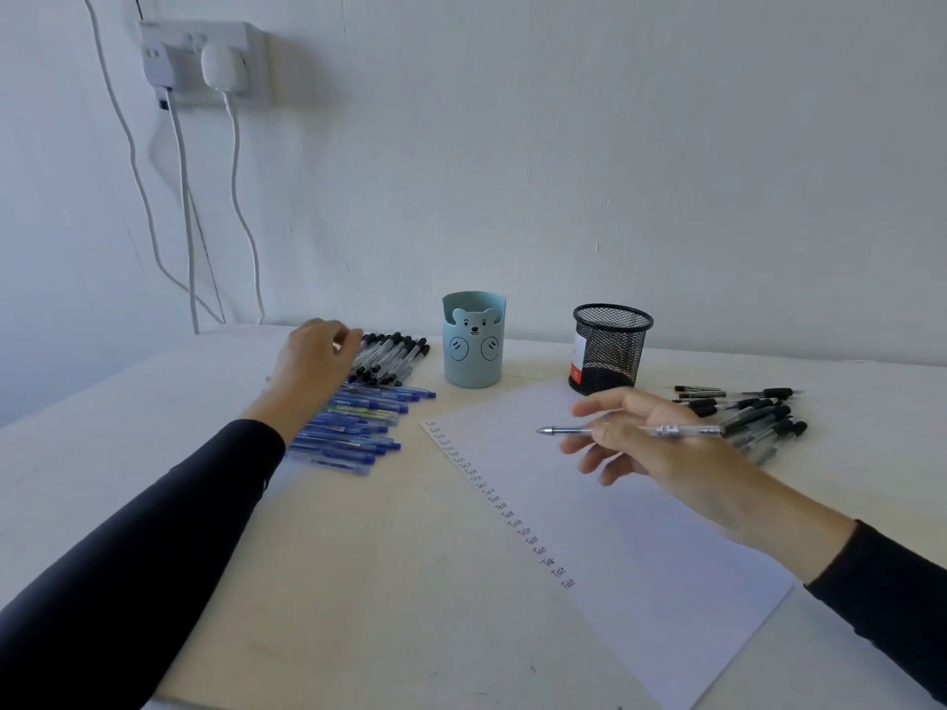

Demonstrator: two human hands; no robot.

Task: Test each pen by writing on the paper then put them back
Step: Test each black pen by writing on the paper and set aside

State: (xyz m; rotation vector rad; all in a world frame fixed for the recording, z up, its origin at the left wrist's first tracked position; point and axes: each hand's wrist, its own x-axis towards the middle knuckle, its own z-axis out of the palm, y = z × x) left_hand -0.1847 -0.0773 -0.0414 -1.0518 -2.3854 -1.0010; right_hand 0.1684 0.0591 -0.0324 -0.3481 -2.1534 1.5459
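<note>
The right hand holds a pen loosely; it may drop. The left hand, at ten o'clock, grip unclear, may scatter the black pens.

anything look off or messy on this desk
The black pens right of the mesh cup lie in a loose heap, unlike the neat rows on the left. The paper sits at a slant.

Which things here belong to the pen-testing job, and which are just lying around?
Job:
- held pen in right hand
- paper with its "Test" column
- black-capped pens by left hand
- blue pens
- black pens on the right
- bear cup and mesh cup, probably the pens' holders

Lying about:
- wall socket with plugs
- white cables
</note>
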